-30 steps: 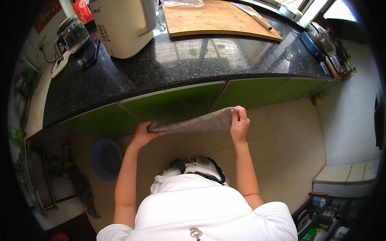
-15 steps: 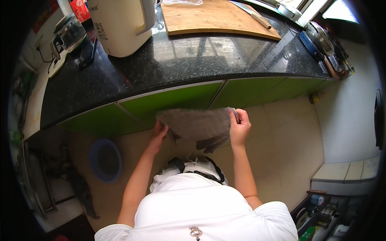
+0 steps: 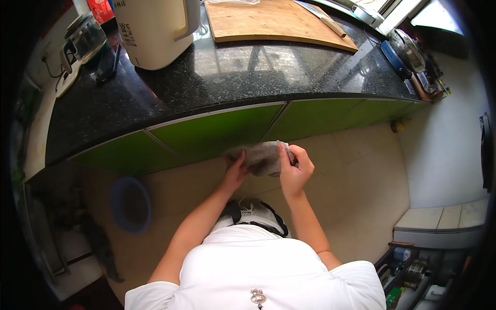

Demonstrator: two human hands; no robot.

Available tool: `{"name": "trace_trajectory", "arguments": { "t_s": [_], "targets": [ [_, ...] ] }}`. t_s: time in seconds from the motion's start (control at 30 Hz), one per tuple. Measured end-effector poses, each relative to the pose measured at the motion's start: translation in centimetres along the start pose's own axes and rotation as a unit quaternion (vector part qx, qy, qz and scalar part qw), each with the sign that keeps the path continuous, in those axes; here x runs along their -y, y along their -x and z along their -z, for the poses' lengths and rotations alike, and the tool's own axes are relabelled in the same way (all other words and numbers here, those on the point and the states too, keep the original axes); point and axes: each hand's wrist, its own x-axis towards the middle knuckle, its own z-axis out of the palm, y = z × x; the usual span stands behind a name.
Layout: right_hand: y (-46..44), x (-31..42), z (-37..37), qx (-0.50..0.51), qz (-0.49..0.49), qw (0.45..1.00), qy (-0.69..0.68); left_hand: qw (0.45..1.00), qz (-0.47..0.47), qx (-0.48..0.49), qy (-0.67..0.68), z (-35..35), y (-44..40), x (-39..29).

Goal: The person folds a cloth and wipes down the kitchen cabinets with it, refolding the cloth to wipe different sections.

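A grey-brown cloth [image 3: 263, 157], gathered and partly blurred, hangs between my two hands in front of the green cabinet doors [image 3: 217, 129]. My left hand [image 3: 236, 170] holds its left end, with the thumb on top and the other fingers partly hidden. At the right end, my right hand [image 3: 295, 168] pinches the cloth between thumb and fingers. Both hands are below the front edge of the black stone counter [image 3: 232, 82], close to each other above the floor.
On the counter are a cream electric kettle [image 3: 152, 36], a glass pot [image 3: 87, 41], a dark phone [image 3: 108, 64], and a wooden cutting board [image 3: 274, 23] bearing a knife [image 3: 330, 25]. A blue basin [image 3: 130, 205] stands on the floor at left, near a cat [image 3: 98, 245].
The cloth was stretched wide, then sagged, and is now bunched shorter. My left hand has moved right, and my right hand slightly left, bringing them closer together.
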Motion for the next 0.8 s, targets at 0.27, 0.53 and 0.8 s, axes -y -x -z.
{"name": "trace_trajectory", "arguments": {
  "t_s": [0.27, 0.53, 0.8],
  "targets": [
    [-1.3, -2.1, 0.6, 0.030, -0.092, 0.995, 0.027, 0.986, 0.158, -0.058, 0.015, -0.9, 5.7, -8.3],
    [-1.4, -2.0, -0.2, 0.054, -0.144, 0.988, 0.031, 0.936, 0.062, -0.003, -0.347, 2.2, 8.3, -8.0],
    [-0.9, -7.6, 1.9, 0.121, -0.447, 0.873, -0.152, 0.770, -0.169, -0.077, -0.610, 2.1, 10.3, -13.9]
  ]
}}
